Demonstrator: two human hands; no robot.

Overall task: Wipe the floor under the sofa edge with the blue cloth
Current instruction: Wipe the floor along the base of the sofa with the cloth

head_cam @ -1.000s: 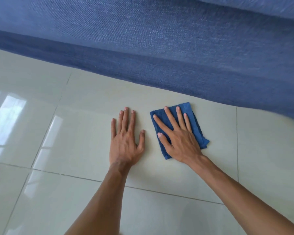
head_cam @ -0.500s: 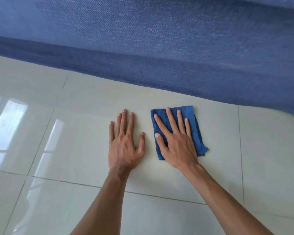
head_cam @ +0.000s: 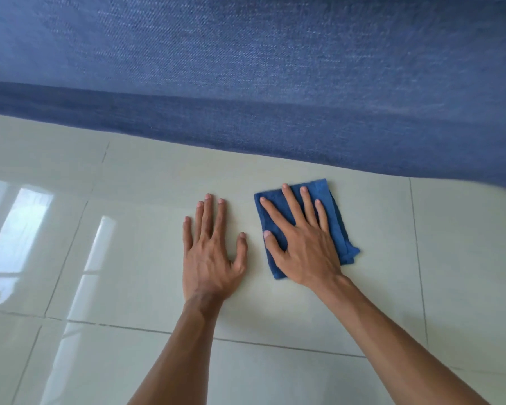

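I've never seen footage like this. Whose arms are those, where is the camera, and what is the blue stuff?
There is no robot here: a person wears a camera on the head, so you look down along their own two arms. The big blue fabric across the top is a sofa, seen from close by. Below it is a glossy tiled floor. The left hand lies flat on the bare tiles, holding nothing. The right hand is spread flat on a folded blue cloth, pressing it to the floor just in front of the sofa's lower edge. Neither hand grips anything; both are open.
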